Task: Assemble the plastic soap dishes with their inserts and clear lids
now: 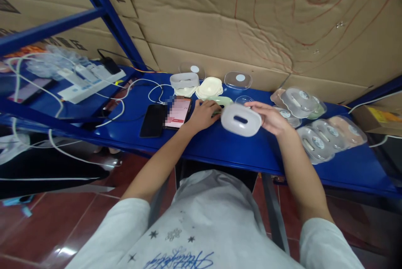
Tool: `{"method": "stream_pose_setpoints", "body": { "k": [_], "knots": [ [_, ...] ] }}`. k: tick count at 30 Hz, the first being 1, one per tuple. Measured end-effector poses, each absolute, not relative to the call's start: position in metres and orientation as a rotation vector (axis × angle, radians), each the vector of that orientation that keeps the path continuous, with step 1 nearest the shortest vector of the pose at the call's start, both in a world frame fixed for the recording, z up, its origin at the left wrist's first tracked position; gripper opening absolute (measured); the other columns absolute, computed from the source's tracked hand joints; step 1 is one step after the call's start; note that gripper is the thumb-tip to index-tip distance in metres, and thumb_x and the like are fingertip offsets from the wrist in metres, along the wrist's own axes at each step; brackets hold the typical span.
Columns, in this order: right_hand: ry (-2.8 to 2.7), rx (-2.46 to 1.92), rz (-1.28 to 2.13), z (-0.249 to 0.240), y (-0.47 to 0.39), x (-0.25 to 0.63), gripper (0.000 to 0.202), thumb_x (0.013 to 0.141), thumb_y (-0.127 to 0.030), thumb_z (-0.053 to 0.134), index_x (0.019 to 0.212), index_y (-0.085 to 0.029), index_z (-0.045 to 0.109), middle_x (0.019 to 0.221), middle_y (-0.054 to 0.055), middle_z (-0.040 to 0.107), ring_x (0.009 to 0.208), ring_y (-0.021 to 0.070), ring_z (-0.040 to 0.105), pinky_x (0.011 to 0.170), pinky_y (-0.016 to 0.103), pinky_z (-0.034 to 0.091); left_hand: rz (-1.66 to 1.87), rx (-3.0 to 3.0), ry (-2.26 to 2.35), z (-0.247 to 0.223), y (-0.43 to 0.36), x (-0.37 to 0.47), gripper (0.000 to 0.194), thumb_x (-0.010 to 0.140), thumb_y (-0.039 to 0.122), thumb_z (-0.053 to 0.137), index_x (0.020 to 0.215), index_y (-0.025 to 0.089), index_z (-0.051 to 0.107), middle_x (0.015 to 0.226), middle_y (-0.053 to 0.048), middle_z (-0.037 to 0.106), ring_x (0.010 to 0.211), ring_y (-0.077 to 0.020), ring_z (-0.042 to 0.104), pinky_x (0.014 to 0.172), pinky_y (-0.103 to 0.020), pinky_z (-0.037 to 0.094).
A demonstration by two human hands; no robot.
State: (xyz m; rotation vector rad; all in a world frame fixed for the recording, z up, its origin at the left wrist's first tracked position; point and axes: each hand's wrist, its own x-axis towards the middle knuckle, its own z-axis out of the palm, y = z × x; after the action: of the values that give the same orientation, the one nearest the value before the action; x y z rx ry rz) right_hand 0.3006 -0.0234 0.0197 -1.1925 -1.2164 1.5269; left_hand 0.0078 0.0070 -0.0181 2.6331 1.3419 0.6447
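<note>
Above a blue bench (201,147), the right hand (272,119) pinches a pale slotted oval (228,123) by its edge. The left hand (204,114), fingers bent, is at a green piece (223,100); its grip cannot be told. Two phones (153,121) lie beside it, cream pieces (210,87) behind, clear packs (316,139) rightward.

I'm counting two phones (153,120) side by side at 9 o'clock, one power strip (77,94) farther out between 9 and 10, and two loose whitish slotted pieces (241,130), one at 11 and one close in at 3. Two clear sticker lids (231,79) sit at 12 and near 2. Way out around 3 there's three packs (330,136) in a row, plus an overlapping heap (297,102) I honestly can't count.
</note>
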Motion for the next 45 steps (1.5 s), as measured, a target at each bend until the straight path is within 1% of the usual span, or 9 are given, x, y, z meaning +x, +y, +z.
{"method": "stream_pose_setpoints", "body": {
  "k": [3, 7, 11, 14, 17, 20, 28, 35, 45],
  "knots": [
    [-1.459, -1.301, 1.638, 0.014, -0.034, 0.282, 0.039, 0.087, -0.047, 0.077, 0.116, -0.022, 0.079, 0.099, 0.006, 0.08, 0.08, 0.0176, 0.072, 0.066, 0.027, 0.056, 0.676, 2.592, 1.312, -0.018, 0.01, 0.006, 0.022, 0.105, 0.037, 0.066, 0.121, 0.023, 0.074, 0.134, -0.009, 0.075, 0.13, -0.0304, 0.065, 0.115, -0.05, 0.032],
    [-1.744, -1.513, 1.077, -0.009, -0.032, 0.263, 0.039, 0.101, -0.05, 0.054, 0.111, -0.021, 0.078, 0.097, 0.007, 0.079, 0.082, 0.0218, 0.072, 0.079, 0.038, 0.059, 0.743, 2.542, 1.279, -0.016, 0.008, 0.005, 0.023, 0.108, 0.04, 0.06, 0.115, 0.024, 0.076, 0.128, -0.007, 0.078, 0.127, -0.0283, 0.068, 0.114, -0.048, 0.035],
    [-1.752, -1.536, 0.724, -0.015, -0.03, 0.259, 0.043, 0.107, -0.051, 0.045, 0.121, -0.022, 0.073, 0.115, 0.012, 0.078, 0.111, 0.0305, 0.07, 0.107, 0.052, 0.051, 0.927, 2.49, 1.259, -0.01, 0.014, 0.003, 0.035, 0.113, 0.038, 0.044, 0.12, 0.022, 0.074, 0.133, -0.01, 0.074, 0.127, -0.0249, 0.067, 0.106, -0.04, 0.045],
    [-1.915, -1.396, 0.389, -0.004, -0.042, 0.254, 0.045, 0.11, -0.051, 0.042, 0.128, -0.022, 0.071, 0.131, 0.015, 0.074, 0.127, 0.033, 0.065, 0.114, 0.053, 0.046, 0.917, 2.45, 1.49, -0.002, 0.034, 0.003, 0.035, 0.111, 0.032, 0.045, 0.134, 0.021, 0.069, 0.144, -0.013, 0.067, 0.135, -0.0297, 0.061, 0.112, -0.045, 0.044],
    [-2.33, -1.047, 0.275, 0.002, -0.06, 0.24, 0.04, 0.109, -0.05, 0.053, 0.135, -0.024, 0.069, 0.138, 0.012, 0.073, 0.133, 0.0304, 0.063, 0.115, 0.05, 0.046, 0.626, 2.405, 1.692, 0.004, 0.064, 0.005, 0.044, 0.102, 0.03, 0.06, 0.145, 0.021, 0.064, 0.157, -0.015, 0.058, 0.142, -0.0387, 0.053, 0.118, -0.057, 0.04],
    [-2.596, -0.783, 0.259, 0.0, -0.073, 0.227, 0.036, 0.107, -0.043, 0.061, 0.137, -0.025, 0.07, 0.14, 0.011, 0.072, 0.132, 0.0279, 0.064, 0.114, 0.047, 0.048, 0.501, 2.374, 1.72, 0.005, 0.088, 0.007, 0.038, 0.098, 0.038, 0.068, 0.13, 0.018, 0.074, 0.15, -0.017, 0.062, 0.138, -0.0409, 0.055, 0.118, -0.058, 0.042],
    [-2.564, -1.105, 0.0, -0.001, -0.06, 0.247, 0.029, 0.094, -0.013, 0.056, 0.117, -0.017, 0.074, 0.135, 0.016, 0.071, 0.129, 0.0337, 0.063, 0.109, 0.051, 0.047, 0.567, 2.325, 1.774, -0.006, 0.09, 0.002, 0.034, 0.1, 0.047, 0.066, 0.109, 0.015, 0.076, 0.13, -0.019, 0.068, 0.129, -0.0335, 0.059, 0.114, -0.049, 0.048],
    [-2.523, -1.175, -0.11, -0.018, -0.055, 0.233, 0.068, 0.099, -0.008, 0.041, 0.166, -0.012, 0.041, 0.168, 0.019, 0.047, 0.159, 0.0335, 0.039, 0.131, 0.061, 0.025, 0.595, 2.366, 1.74, -0.003, 0.083, -0.001, 0.02, 0.099, 0.025, 0.059, 0.104, 0.018, 0.076, 0.12, -0.016, 0.073, 0.11, -0.0302, 0.069, 0.102, -0.046, 0.055],
    [-2.6, -0.939, -0.033, -0.019, -0.055, 0.227, 0.044, 0.107, -0.01, 0.042, 0.143, -0.017, 0.066, 0.129, 0.016, 0.072, 0.13, 0.0285, 0.061, 0.117, 0.052, 0.04, 0.532, 2.389, 1.693, -0.004, 0.08, -0.002, 0.026, 0.095, 0.032, 0.067, 0.113, 0.016, 0.076, 0.121, -0.018, 0.074, 0.113, -0.0335, 0.069, 0.105, -0.048, 0.054]
  ]
}}
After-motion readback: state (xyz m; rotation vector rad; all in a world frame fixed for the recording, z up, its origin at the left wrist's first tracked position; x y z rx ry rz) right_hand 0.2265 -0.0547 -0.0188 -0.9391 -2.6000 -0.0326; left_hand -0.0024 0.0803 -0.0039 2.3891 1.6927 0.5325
